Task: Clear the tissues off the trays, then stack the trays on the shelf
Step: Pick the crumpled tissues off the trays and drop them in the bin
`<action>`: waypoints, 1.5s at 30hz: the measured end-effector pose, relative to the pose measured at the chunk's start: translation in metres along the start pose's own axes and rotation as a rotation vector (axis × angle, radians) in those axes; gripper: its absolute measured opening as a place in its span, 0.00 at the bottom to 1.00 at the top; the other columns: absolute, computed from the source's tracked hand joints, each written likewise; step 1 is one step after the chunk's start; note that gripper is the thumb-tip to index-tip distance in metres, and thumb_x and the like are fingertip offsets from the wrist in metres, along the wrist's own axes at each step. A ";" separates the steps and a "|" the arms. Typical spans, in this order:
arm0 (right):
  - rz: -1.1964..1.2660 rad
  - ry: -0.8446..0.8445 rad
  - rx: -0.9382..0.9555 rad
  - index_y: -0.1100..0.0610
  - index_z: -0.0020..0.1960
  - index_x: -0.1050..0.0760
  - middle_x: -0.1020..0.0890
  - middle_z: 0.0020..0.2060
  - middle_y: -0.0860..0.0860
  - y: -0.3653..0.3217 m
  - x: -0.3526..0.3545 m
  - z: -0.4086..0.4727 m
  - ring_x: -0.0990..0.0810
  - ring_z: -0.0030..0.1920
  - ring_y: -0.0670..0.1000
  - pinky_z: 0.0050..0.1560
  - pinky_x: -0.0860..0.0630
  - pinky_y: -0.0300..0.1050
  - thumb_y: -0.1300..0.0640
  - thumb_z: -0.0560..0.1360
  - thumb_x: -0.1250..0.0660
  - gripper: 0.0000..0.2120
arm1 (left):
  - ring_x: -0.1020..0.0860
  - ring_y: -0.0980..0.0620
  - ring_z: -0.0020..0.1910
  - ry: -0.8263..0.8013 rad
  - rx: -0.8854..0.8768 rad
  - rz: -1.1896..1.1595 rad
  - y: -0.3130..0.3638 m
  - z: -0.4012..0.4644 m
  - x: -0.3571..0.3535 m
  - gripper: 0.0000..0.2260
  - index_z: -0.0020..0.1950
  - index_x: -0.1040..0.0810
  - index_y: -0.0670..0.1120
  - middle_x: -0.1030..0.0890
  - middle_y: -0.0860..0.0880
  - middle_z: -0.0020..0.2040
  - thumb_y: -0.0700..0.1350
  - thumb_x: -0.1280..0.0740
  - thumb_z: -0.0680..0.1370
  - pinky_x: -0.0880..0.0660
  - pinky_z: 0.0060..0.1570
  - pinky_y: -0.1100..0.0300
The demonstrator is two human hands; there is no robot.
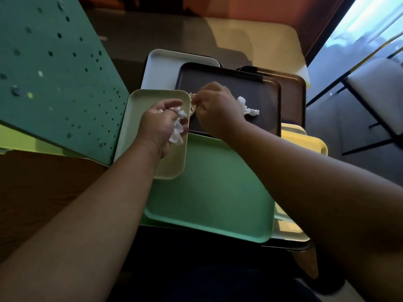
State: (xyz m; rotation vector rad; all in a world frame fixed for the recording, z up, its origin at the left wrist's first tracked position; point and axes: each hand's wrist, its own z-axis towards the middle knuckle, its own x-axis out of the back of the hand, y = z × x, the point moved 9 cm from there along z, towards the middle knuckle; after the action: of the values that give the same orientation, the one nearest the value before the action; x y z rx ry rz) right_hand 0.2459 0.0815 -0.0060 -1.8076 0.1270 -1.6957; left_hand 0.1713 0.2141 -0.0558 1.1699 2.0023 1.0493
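At the centre of the head view, a heap of overlapping trays fills the surface below the person. Nearest lies a large green tray (209, 192), and a pale cream tray (139, 118) rests across its corner toward 10 o'clock. Beyond the green tray, toward 12 o'clock, a dark tray (257, 92) lies on top of a white tray (161, 68) at its 10 o'clock side and a brown tray (292, 92) at its 3 o'clock side. A yellow tray (305, 140) pokes out from under the pile at 3 o'clock of the green one.

The left hand (161, 125) hovers over the cream tray with its fingers curled around a crumpled white tissue (177, 127), which bulges out of the fist toward 3 o'clock. The right hand (216, 107) sits over the near left part of the dark tray, its thumb and fingers pinching a small off-white tissue wad (193, 103) right at the border between the dark tray and the cream tray. The two hands are just beside each other, knuckles nearly meeting.

A second white tissue (248, 106) lies loose on the dark tray, just at 3 o'clock of the right hand and partly hidden behind it.

At 9 to 11 o'clock stands a teal perforated panel (54, 73), tilted in the wide-angle view. At 2 o'clock, a chair (375, 90) with black legs stands near a bright window.
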 end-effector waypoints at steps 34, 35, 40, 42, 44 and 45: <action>0.144 0.027 -0.403 0.51 0.55 0.19 0.17 0.45 0.50 0.129 0.034 -0.038 0.20 0.41 0.48 0.40 0.26 0.43 0.58 0.80 0.36 0.08 | 0.24 0.53 0.28 -0.128 -0.008 0.109 -0.002 -0.017 -0.084 0.03 0.51 0.22 0.43 0.20 0.46 0.36 0.36 0.34 0.79 0.30 0.22 0.64; 0.317 0.107 -0.397 0.52 0.50 0.20 0.18 0.39 0.48 0.122 0.046 -0.048 0.22 0.37 0.47 0.38 0.26 0.43 0.59 0.79 0.36 0.07 | 0.25 0.52 0.26 -0.139 0.008 0.104 -0.002 -0.019 -0.092 0.01 0.50 0.23 0.44 0.20 0.46 0.35 0.40 0.33 0.80 0.32 0.20 0.66; 0.732 0.247 -0.266 0.55 0.40 0.22 0.23 0.34 0.49 0.098 0.085 -0.110 0.26 0.34 0.46 0.35 0.29 0.42 0.62 0.75 0.39 0.09 | 0.25 0.48 0.28 -0.250 0.114 0.089 -0.012 -0.041 -0.162 0.10 0.46 0.26 0.45 0.24 0.43 0.37 0.50 0.33 0.81 0.29 0.20 0.64; 0.713 0.342 -0.294 0.55 0.39 0.24 0.24 0.36 0.51 0.111 0.097 -0.136 0.27 0.37 0.48 0.38 0.29 0.42 0.60 0.75 0.39 0.07 | 0.22 0.48 0.32 -0.297 0.181 0.092 -0.028 -0.062 -0.200 0.11 0.48 0.24 0.43 0.22 0.44 0.38 0.51 0.32 0.80 0.21 0.30 0.56; 0.635 0.532 -0.355 0.57 0.37 0.26 0.26 0.37 0.53 0.136 0.118 -0.168 0.27 0.39 0.49 0.40 0.29 0.41 0.59 0.76 0.37 0.08 | 0.18 0.47 0.38 -0.351 0.231 0.157 -0.048 -0.089 -0.238 0.13 0.50 0.20 0.42 0.18 0.43 0.41 0.53 0.32 0.79 0.19 0.39 0.53; 0.613 0.628 -0.383 0.56 0.36 0.28 0.27 0.36 0.51 0.148 0.129 -0.186 0.27 0.39 0.49 0.40 0.29 0.40 0.58 0.77 0.37 0.11 | 0.17 0.46 0.41 -0.389 0.257 0.151 -0.061 -0.105 -0.258 0.14 0.50 0.20 0.42 0.17 0.43 0.42 0.53 0.32 0.80 0.19 0.43 0.53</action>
State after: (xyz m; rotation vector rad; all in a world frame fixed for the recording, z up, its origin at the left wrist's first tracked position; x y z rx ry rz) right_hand 0.1474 -0.1686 0.0206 -1.2034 1.2072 -1.7663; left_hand 0.1760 -0.0694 -0.0285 1.5469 1.7931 0.5812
